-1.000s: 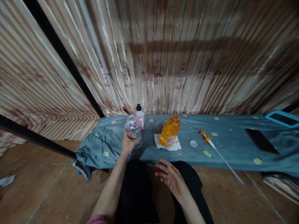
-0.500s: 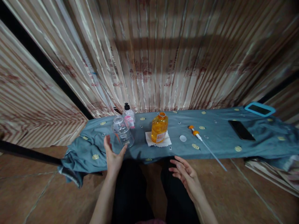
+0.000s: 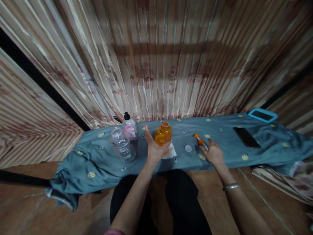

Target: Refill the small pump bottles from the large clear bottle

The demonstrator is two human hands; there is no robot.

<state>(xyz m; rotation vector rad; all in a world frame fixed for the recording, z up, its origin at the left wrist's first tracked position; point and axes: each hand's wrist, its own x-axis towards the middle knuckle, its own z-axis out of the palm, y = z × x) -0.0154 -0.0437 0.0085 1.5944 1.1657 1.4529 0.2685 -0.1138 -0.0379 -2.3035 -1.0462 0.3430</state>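
Along the cloth-covered bench [image 3: 226, 138], work has shifted right from the clear bottle [image 3: 122, 147]: the left hand [image 3: 155, 150] now spreads wide fingers around the central orange bottle [image 3: 163, 134], grip unclear, while the right hand's [image 3: 214, 155] fingers have pinched the pump [image 3: 201, 142].

Cloth-covered bench [image 3: 227, 143], clear bottle [image 3: 123, 148], white napkin [image 3: 171, 152], disc [image 3: 188, 148], phone [image 3: 246, 137]

Glossy, see-through plastic is shown by the amber bottle [image 3: 163, 134] and clear bottle [image 3: 122, 145]; matt, rumpled cloth [image 3: 102, 168] is seen; satiny sheen is given off by the curtain [image 3: 156, 65]!
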